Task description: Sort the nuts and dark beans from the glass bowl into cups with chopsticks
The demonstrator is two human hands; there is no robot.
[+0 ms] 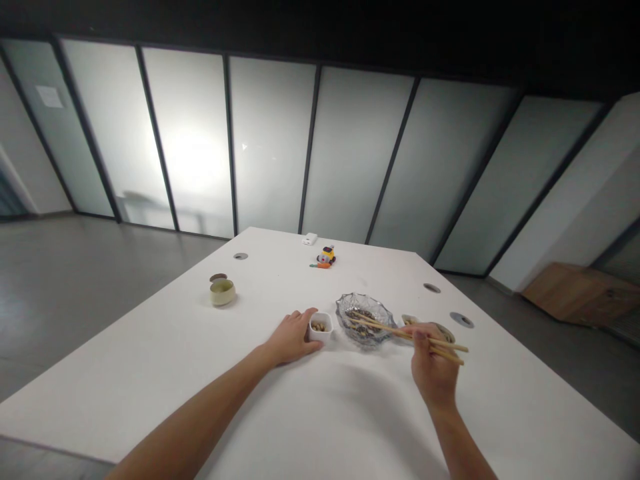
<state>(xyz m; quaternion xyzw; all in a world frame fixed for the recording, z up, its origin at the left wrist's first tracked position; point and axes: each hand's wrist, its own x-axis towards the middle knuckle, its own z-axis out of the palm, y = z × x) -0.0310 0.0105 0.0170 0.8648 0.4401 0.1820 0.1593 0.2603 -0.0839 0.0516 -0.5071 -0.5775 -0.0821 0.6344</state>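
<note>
My left hand point(294, 337) grips a small white cup point(321, 335) from its left side, thumb in front and fingers behind. Small brownish pieces, perhaps nuts or seeds, lie inside that cup. A pair of wooden chopsticks point(445, 347) is held in my right hand point(434, 369), and the tips reach into a clear glass bowl point(367, 341) just right of the cup. Dark and yellowish small pieces cover the bowl's bottom; whether the tips pinch one is too small to tell. Partly behind my right hand are a small light container point(409, 319) and a round olive item point(447, 331).
A pale green tin point(223, 293) stands on the white table point(280, 277) at left, a round lid point(218, 277) behind it. Farther back are a yellow toy vehicle point(327, 254), an orange carrot-like item point(321, 265) and a white box point(310, 239). Grey round inserts point(461, 320) dot the tabletop.
</note>
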